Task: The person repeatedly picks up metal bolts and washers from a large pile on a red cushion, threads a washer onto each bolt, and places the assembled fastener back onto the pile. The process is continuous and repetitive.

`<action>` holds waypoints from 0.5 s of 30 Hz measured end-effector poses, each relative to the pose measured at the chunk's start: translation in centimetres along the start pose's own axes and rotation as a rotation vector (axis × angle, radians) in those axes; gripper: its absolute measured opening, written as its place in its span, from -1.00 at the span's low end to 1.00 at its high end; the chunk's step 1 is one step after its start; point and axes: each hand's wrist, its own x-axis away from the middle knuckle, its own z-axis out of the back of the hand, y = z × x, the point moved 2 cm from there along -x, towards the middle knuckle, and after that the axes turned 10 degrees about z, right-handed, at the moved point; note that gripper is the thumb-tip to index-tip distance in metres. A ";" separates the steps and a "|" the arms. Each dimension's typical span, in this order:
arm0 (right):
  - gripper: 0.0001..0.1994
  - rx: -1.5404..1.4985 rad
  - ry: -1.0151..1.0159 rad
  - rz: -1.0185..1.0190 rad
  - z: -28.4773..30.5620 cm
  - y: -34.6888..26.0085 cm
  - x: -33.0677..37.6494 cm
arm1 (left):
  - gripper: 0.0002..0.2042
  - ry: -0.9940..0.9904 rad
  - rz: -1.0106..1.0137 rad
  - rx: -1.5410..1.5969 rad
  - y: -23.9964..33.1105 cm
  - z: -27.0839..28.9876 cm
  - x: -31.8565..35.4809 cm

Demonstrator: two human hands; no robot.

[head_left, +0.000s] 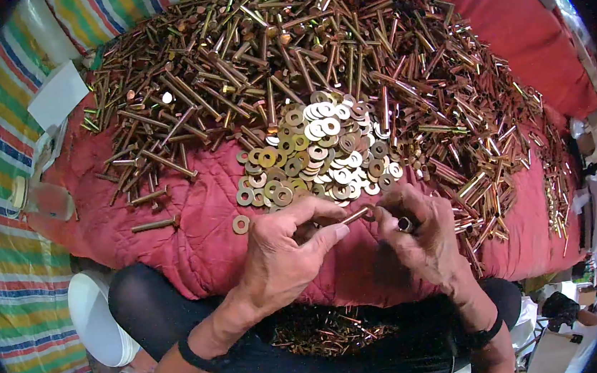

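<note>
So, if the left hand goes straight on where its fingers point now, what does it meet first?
Probably the right hand, just beyond the bolt that the left hand holds; exact depth is unclear.

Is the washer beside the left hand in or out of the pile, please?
Out: the washer lies apart, with red cloth showing between it and the washer pile.

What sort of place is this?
Probably a makeshift workspace, perhaps in someone's home, though I can't be sure: a big heap of bolts and a pile of washers lie on a quilted red cloth, beside colorful striped sheeting.
</note>
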 end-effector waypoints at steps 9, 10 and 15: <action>-0.56 0.457 -0.086 0.476 -0.4 0.7 2.2 | -0.73 0.126 -0.620 -0.453 -1.0 -1.7 1.0; -0.55 0.494 -0.096 0.514 -0.4 0.5 2.4 | -0.73 0.119 -0.622 -0.469 -1.1 -1.9 1.0; -0.77 -0.078 -0.051 0.072 0.5 -0.5 1.4 | -0.75 0.140 -0.618 -0.382 -0.9 -2.4 0.9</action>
